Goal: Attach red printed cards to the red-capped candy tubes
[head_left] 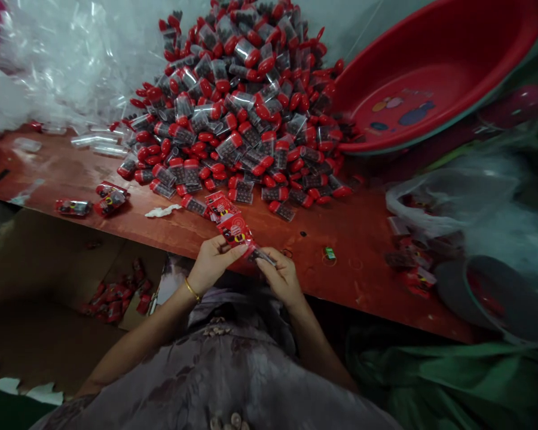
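Note:
My left hand (213, 263), with a gold bracelet at the wrist, pinches a red printed packet (233, 230) between thumb and fingers. At the packet's lower right end, my right hand (281, 276) grips a small clear tube (262, 255) with dark contents; whether the tube sits partly inside the packet I cannot tell. Another red printed wrapper (219, 205) lies just beyond the packet. Behind my hands rises a big heap of red-capped clear tubes (233, 119) holding dark beads or pellets.
A red basin (457, 71) leans at the right. Filled red packets (112, 198) lie left on the red table (192, 230), near a white scrap (162, 211). Clear plastic (72, 65) fills the back left. Below, a cardboard box (40, 263) contains packets. A grey bowl (457, 292) stands right.

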A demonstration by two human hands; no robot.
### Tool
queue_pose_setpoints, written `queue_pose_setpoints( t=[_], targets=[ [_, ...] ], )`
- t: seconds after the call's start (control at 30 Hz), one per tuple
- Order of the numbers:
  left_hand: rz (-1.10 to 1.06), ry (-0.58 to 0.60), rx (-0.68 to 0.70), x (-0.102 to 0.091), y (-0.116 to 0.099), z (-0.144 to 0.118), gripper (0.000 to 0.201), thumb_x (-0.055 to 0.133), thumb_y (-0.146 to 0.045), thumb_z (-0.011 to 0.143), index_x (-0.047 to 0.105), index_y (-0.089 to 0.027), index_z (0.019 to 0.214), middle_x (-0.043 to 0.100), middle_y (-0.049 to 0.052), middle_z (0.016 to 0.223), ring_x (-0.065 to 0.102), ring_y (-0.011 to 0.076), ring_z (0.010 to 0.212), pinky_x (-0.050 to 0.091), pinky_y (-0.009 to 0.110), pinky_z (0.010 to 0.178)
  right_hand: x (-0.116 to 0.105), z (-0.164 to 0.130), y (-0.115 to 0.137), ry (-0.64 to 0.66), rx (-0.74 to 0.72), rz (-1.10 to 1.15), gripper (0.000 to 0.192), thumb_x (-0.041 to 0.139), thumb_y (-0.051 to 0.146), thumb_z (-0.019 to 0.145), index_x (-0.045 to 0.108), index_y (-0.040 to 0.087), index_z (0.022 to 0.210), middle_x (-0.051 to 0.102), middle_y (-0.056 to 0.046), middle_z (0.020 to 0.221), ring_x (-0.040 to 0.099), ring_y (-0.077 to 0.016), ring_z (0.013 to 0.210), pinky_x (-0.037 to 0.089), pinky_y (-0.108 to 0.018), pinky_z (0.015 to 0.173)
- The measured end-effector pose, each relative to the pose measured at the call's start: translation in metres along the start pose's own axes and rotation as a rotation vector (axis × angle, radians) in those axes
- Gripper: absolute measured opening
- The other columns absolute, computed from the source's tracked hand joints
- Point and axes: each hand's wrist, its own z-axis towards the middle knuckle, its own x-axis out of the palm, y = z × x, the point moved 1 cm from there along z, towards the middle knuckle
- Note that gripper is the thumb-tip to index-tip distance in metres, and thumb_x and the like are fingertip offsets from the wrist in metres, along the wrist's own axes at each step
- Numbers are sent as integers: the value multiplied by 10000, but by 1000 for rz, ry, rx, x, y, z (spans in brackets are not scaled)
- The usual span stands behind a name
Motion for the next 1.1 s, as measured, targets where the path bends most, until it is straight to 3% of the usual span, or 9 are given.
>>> queue_pose_setpoints(
  t=[0.13,0.33,0.53,0.63,0.77,0.87,0.97,1.1],
  targets=[
    [-27,-20,-25,3,6,-1,333,812,-338,538,707,-147,790,714,21,783,624,138,726,491,262,751,6,0,-9,-55,44,39,250,455,405,870,574,192,820,455,44,573,416,-95,504,336,-210,482],
    [-152,-54,-81,6,5,1,339,817,-404,511,693,-142,687,668,0,644,560,94,589,465,237,663,14,2,-11,31,30,81,281,440,447,883,559,193,859,467,47,583,408,-84,483,333,-206,466],
    [-104,-30,-44,6,5,6,315,817,-369,523,700,-129,689,674,4,656,564,89,604,461,215,647,31,3,-18,-68,56,195,246,440,425,896,526,197,859,428,59,573,394,-76,473,348,-207,471],
    [-102,-37,-45,6,4,7,336,790,-392,564,707,-116,738,688,32,687,594,108,631,477,222,643,35,2,-17,-20,57,223,244,474,434,878,529,197,858,447,52,604,396,-70,483,351,-198,458],
    [-24,55,-119,7,-1,5,360,754,-391,612,703,-107,827,678,44,663,591,127,514,468,227,465,41,3,-12,109,158,464,294,508,478,844,544,207,953,393,74,568,331,-64,435,337,-182,384],
    [30,153,-203,7,-3,3,477,730,-436,625,681,-108,968,664,36,629,554,131,399,439,240,368,46,4,-9,104,249,649,313,533,505,817,542,217,938,355,86,547,292,-61,413,325,-174,346],
    [4,139,-103,4,-2,3,537,692,-486,662,661,-127,1059,679,44,664,542,107,404,448,223,396,46,4,-8,13,235,616,291,538,502,820,537,214,861,395,76,563,328,-56,422,324,-169,359],
    [-36,107,-11,1,6,3,515,662,-520,686,693,-106,991,624,18,538,516,96,412,440,206,418,48,4,-7,-28,151,428,296,526,497,834,534,200,839,431,68,562,373,-59,443,328,-180,401]
  ],
)
